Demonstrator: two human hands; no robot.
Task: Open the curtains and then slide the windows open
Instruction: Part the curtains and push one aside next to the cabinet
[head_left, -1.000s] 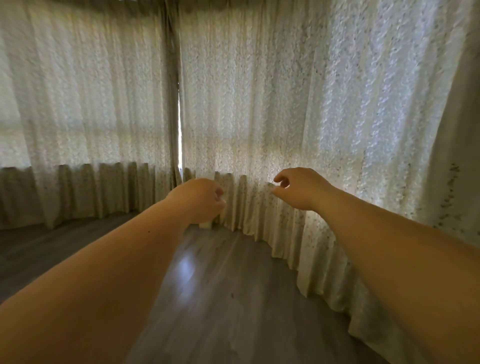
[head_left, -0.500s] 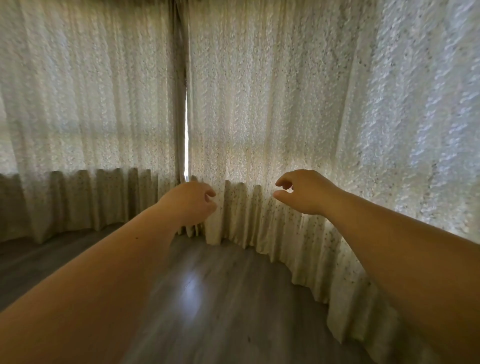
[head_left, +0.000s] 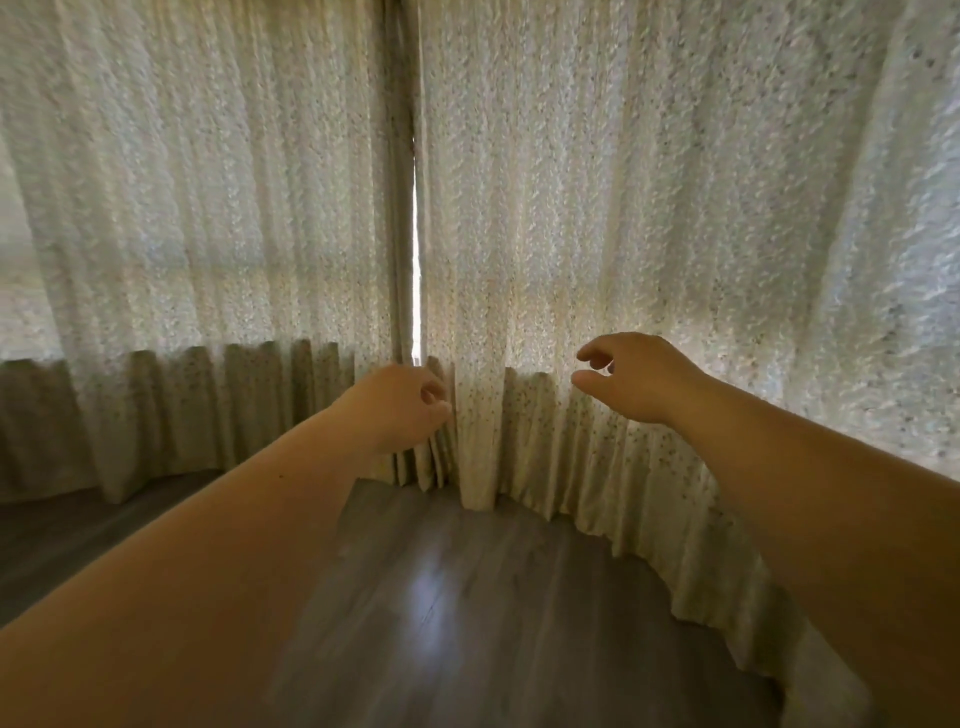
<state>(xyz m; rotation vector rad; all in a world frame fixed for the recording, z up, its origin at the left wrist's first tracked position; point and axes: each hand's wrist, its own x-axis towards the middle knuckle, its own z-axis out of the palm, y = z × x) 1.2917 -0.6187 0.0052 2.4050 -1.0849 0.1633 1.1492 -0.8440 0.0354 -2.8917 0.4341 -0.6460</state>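
Two pale patterned curtains hang closed to the floor: the left curtain (head_left: 208, 234) and the right curtain (head_left: 649, 208). A thin bright gap (head_left: 416, 270) shows between them. The windows behind are hidden; only their light glows through the cloth. My left hand (head_left: 400, 410) is at the foot of the gap, fingers curled against the curtain edges; whether it grips the cloth is unclear. My right hand (head_left: 628, 376) hovers in front of the right curtain, thumb and fingers apart, holding nothing.
A dark wooden floor (head_left: 467, 597) lies below with a patch of reflected light. The curtains curve around me on the left and right. The lower band of the curtains is darker where a wall stands behind.
I have come closer to the curtains and the gap now sits nearer the middle. Both hands have reached forward; my left hand has arrived at the curtain edges.
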